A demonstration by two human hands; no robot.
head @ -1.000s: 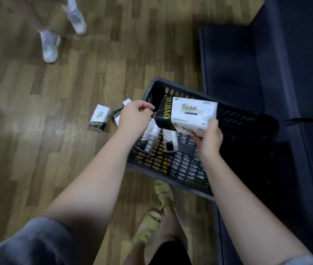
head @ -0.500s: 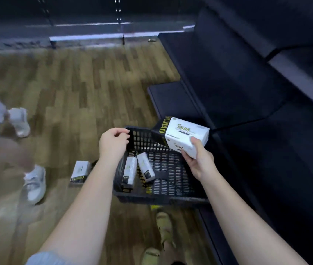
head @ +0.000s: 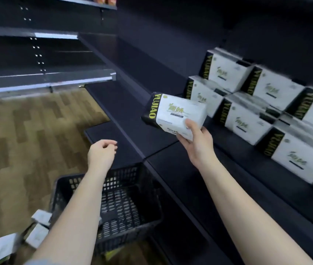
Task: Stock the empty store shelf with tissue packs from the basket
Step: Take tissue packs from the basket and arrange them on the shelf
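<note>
Right hand (head: 197,144) grips tissue pack (head: 174,113) at frame centre before dark shelf (head: 132,104). Left hand (head: 101,155) hangs loosely curled, empty, above black basket (head: 132,197) on wood-pattern floor (head: 27,140).

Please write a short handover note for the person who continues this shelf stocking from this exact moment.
Right hand: holds one tissue pack in a firm grip, raised before the dark shelf.
Left hand: holds nothing, fingers loosely curled, above the basket.
Done: stacked packs on the shelf to the right.
Left: place the held pack beside the stack. Small packs lie on the floor by the basket; the basket's contents are partly hidden.
</note>
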